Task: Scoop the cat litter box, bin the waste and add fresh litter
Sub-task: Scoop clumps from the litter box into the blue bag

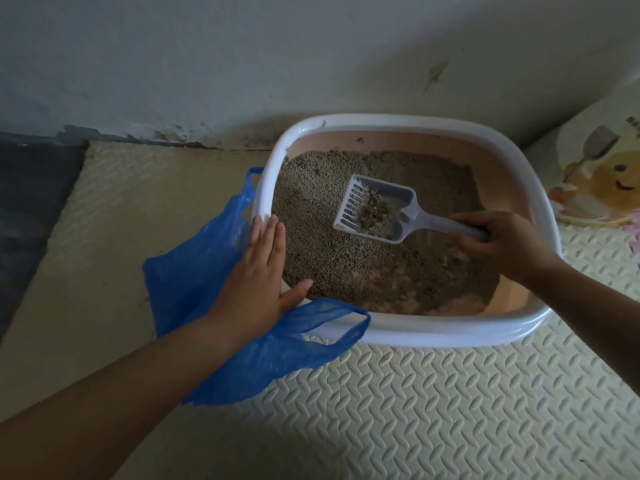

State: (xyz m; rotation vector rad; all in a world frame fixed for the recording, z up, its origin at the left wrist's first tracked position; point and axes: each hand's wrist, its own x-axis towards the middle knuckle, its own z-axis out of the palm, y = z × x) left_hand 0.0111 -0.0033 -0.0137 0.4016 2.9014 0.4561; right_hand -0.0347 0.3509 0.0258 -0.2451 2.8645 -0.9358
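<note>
Right hand (502,244) grips slotted scoop (394,195) holding clumps (374,212); left hand (256,282) flat on litter box (415,332) rim, partly hiding blue bag (194,271).

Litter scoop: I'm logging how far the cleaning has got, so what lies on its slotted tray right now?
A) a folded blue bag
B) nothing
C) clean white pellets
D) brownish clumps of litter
D: the litter scoop, gripped by its handle in the right hand above the litter box, carries a small heap of brownish clumps.
</note>
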